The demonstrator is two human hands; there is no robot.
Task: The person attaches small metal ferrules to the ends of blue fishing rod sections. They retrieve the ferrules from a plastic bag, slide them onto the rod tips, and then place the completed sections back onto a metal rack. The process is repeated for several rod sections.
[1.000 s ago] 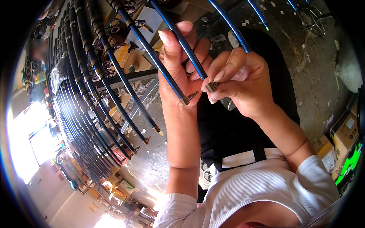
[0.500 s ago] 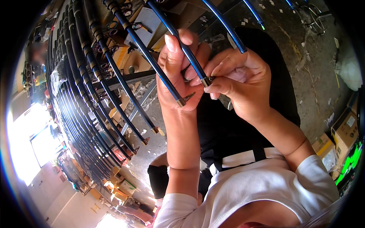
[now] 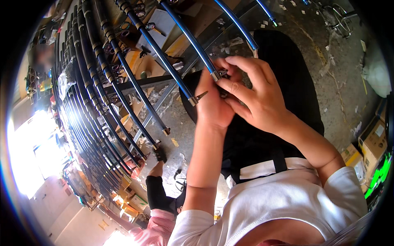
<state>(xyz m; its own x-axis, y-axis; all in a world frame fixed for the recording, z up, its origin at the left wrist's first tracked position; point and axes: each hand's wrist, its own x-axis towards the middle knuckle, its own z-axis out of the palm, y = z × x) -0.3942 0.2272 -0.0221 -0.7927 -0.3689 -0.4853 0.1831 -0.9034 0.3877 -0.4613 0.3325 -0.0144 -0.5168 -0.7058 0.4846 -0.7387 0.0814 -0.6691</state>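
The blue fishing rod (image 3: pixel 193 43) slants down toward my hands, and its metal-capped end with a small dark fitting (image 3: pixel 216 75) lies between them. Just below that end is my left hand (image 3: pixel 214 100), its fingers curled and largely hidden behind the rod end and the other hand. My right hand (image 3: pixel 260 96) comes over from the right, closed, thumb and bent fingers meeting beside the fitting. Whatever the fingers of either hand hold is too small or covered to make out. Another rod end with a pointed metal piece (image 3: pixel 201 96) sits close to my left wrist.
Several more fishing rods (image 3: pixel 123 69) hang in a row to the left. Another blue rod (image 3: pixel 240 26) ends above my right hand. Cardboard boxes (image 3: pixel 374 137) stand at the right. A person in a striped shirt (image 3: pixel 158 227) is at lower left. Scraps litter the floor (image 3: pixel 303 49).
My left hand has come off the rod's shaft and moved down and right, below its end. My right hand has turned over toward it. The person at lower left shows more.
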